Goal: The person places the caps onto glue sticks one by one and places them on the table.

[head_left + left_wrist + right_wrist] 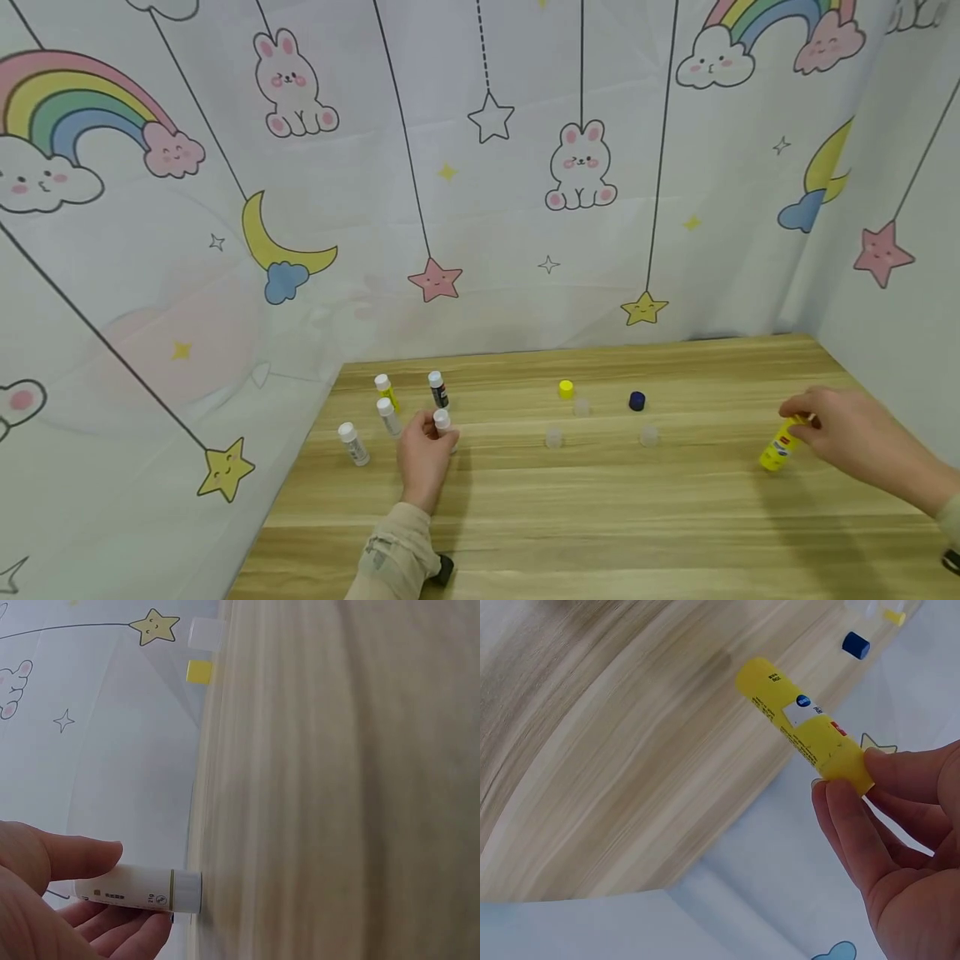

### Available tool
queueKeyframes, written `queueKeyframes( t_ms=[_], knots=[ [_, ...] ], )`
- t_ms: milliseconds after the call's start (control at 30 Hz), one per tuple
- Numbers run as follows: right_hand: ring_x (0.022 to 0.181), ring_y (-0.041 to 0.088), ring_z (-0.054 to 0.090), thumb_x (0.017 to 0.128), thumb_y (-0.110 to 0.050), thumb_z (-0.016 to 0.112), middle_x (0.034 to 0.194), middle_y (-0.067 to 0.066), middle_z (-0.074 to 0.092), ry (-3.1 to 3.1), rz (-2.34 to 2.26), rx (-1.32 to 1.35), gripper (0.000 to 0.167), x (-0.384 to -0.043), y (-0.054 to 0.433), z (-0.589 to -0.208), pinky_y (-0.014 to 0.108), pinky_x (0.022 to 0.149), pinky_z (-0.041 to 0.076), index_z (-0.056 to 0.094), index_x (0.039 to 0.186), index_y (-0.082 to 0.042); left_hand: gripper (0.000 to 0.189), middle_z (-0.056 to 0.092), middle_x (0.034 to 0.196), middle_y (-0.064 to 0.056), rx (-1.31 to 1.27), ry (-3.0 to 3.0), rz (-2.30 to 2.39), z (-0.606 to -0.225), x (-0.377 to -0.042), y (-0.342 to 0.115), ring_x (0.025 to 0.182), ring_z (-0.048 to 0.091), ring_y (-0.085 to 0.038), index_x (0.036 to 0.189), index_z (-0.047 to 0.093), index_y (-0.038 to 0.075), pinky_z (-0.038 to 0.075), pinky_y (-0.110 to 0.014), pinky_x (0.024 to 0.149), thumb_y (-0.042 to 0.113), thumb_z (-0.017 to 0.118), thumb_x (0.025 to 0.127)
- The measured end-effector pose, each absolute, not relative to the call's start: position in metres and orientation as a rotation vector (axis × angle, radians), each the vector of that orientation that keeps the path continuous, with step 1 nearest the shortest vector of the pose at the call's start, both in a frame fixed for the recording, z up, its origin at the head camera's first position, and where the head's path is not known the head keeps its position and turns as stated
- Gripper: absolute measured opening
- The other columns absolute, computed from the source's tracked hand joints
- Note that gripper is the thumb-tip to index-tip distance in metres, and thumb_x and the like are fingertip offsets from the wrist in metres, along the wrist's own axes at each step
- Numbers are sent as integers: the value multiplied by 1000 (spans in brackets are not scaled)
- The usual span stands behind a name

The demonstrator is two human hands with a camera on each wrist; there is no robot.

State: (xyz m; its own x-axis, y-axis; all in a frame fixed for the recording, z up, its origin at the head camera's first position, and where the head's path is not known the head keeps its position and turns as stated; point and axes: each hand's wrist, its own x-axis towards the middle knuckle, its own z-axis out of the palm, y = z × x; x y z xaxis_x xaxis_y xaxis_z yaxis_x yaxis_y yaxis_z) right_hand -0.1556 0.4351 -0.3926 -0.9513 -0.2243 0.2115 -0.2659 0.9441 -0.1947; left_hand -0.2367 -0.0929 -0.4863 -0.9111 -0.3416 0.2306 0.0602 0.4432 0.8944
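My left hand (426, 457) pinches a white glue stick (442, 419) between thumb and fingers; in the left wrist view this stick (139, 889) has one end against the tabletop. At the right side, my right hand (840, 433) holds a yellow glue stick (777, 452) by its upper end. In the right wrist view, that yellow stick (799, 720) is tilted, with printed text and a blue-and-white label. Near the left hand stand a yellow glue stick with white top (387, 393), a dark one (438, 390), and two white ones (388, 417) (354, 444).
Across the middle of the wooden table (600, 517) lie small caps: a yellow one (566, 389), a dark blue one (637, 401), and clear ones (553, 437) (582, 407) (648, 436). A printed curtain (510, 225) hangs behind the table and along both sides.
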Motion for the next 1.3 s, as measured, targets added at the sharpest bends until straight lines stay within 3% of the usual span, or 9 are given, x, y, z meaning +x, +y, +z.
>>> queueKeyframes(
  t_ms=[733, 1100, 1300],
  knots=[
    [73, 30, 65, 74, 7, 76, 86, 14, 69, -2885, 226, 320, 17, -150, 456, -395, 43, 57, 53, 74, 91, 3, 26, 72, 95, -10, 238, -2322, -1432, -482, -233, -94, 86, 68, -24, 105, 73, 3, 54, -43, 78, 3, 81, 80],
    [70, 25, 63, 73, 6, 77, 86, 12, 68, -2868, 219, 323, 18, -147, 462, -404, 40, 55, 50, 74, 90, 0, 24, 72, 92, -7, 171, -2318, -1376, -474, -229, -91, 82, 66, -22, 103, 74, 7, 52, -42, 75, 5, 81, 80],
    [72, 30, 65, 73, 5, 77, 85, 13, 69, -2887, 231, 302, 19, -148, 464, -406, 45, 56, 53, 74, 91, 2, 25, 73, 97, -8, 150, -2317, -1365, -470, -226, -90, 88, 66, -24, 107, 75, 7, 53, -45, 80, 5, 80, 82]
  ],
)
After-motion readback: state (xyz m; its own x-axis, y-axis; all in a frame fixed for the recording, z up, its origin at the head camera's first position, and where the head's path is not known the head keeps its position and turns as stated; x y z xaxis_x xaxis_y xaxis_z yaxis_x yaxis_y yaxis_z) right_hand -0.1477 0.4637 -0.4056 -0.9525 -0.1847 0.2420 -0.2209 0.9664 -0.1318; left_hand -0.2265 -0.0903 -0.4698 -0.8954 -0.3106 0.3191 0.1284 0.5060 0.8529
